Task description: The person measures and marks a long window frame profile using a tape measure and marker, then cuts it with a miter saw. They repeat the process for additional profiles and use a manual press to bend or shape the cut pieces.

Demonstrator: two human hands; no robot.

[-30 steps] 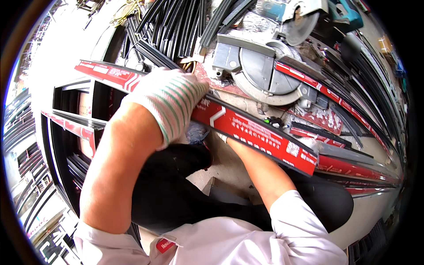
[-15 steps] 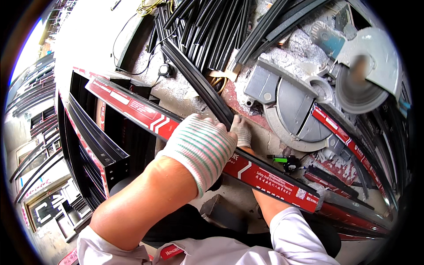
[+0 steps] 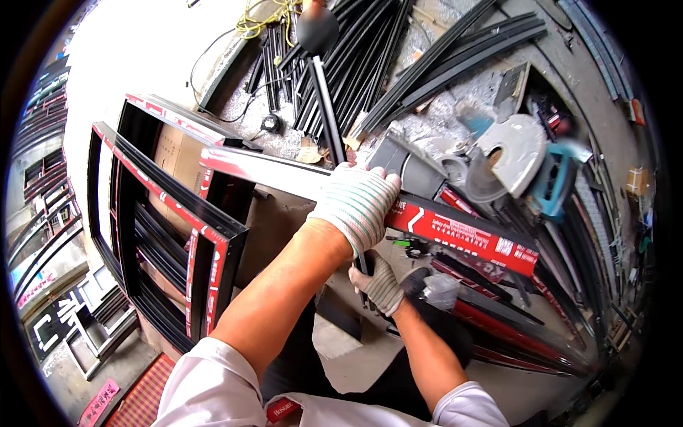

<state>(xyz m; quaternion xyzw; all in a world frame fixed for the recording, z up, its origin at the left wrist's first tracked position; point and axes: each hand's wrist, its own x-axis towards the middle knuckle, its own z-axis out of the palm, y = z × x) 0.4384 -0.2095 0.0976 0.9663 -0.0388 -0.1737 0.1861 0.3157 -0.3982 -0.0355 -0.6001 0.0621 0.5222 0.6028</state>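
Observation:
A long aluminium profile bar (image 3: 455,231) with a red-and-white film label lies slantwise before me. My left hand (image 3: 356,206), in a striped knit glove, is closed over the bar's middle. Below the bar, my right hand (image 3: 380,285), also gloved, is wrapped round the near end of a slim black profile strip (image 3: 329,117). That strip crosses the bar close to my left hand and stretches away from me; the crossing itself is hidden by the hand.
At right stands a cut-off saw (image 3: 516,153) with a round grey guard. Behind lie a pile of black profiles (image 3: 356,64), a yellow cable (image 3: 267,18) and a tape measure (image 3: 270,123). Red-labelled black frames (image 3: 167,188) stand at left. A green-and-black tool (image 3: 409,243) lies beneath the bar.
My right hand has come nearer to me, from the bar's far side to below it, with the black strip. The strip now points more straight ahead. The view has shifted.

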